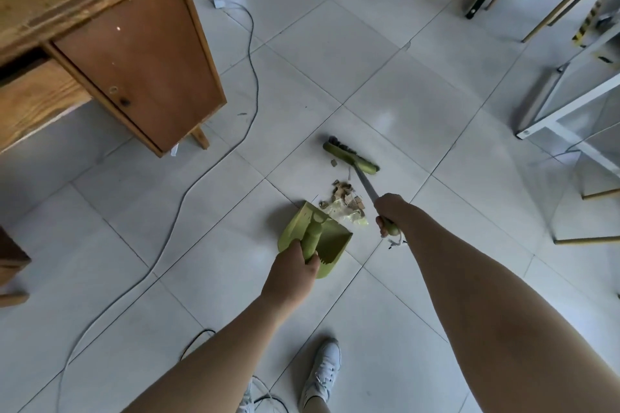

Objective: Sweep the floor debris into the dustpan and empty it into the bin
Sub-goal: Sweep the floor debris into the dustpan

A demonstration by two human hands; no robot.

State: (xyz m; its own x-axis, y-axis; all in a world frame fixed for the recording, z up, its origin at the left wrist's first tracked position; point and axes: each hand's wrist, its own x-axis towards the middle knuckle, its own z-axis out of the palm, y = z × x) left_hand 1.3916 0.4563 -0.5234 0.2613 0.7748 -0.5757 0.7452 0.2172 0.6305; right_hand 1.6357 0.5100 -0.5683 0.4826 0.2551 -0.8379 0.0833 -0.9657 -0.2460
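Note:
My left hand (295, 270) grips the handle of a green dustpan (332, 238) that rests on the white tiled floor with its mouth toward the debris. A small heap of brown scraps and a clear wrapper (345, 199) lies just beyond the pan's lip. My right hand (389, 209) is closed around the grey handle of a green broom, near its green end grip. The broom's head (349, 156) sits on the floor on the far side of the heap. No bin shows in this view.
A wooden desk with a cabinet door (141, 54) stands at the left. A white cable (201, 171) snakes across the floor from it. A white metal frame (570, 111) and chair legs (550, 10) stand at the right. My white shoe (323, 369) is below.

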